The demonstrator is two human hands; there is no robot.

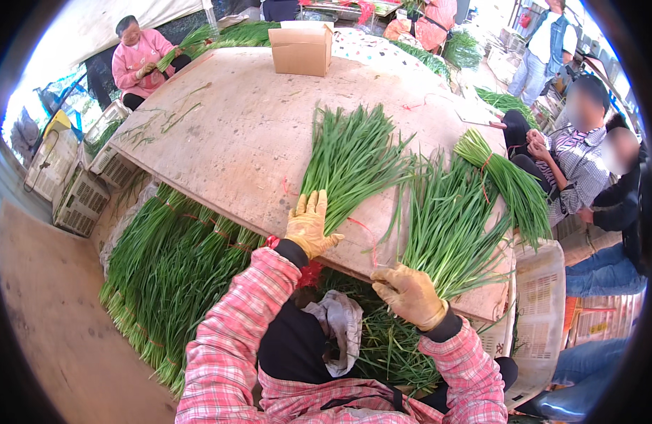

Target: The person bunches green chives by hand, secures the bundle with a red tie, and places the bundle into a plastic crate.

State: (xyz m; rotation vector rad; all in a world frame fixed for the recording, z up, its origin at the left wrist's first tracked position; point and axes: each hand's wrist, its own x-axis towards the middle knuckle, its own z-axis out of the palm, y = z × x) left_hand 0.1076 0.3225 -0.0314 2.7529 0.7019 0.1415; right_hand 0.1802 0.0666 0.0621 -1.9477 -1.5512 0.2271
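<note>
A loose bunch of garlic chives lies on the wooden table, its leaf tips pointing away from me. My left hand, in a yellow glove, rests flat with fingers apart over the near end of that bunch. A thin red string runs from beside the bunch down toward my right hand, also gloved. The fingers of that hand are curled together at the table's front edge, seemingly pinching the string's end. To the right lies a wider pile of chives, with a tied bundle across its far side.
Tied chive bundles are stacked below the table at left. A cardboard box stands on its far side. White plastic crates flank both ends. A person in pink sits far left; people sit close by on the right.
</note>
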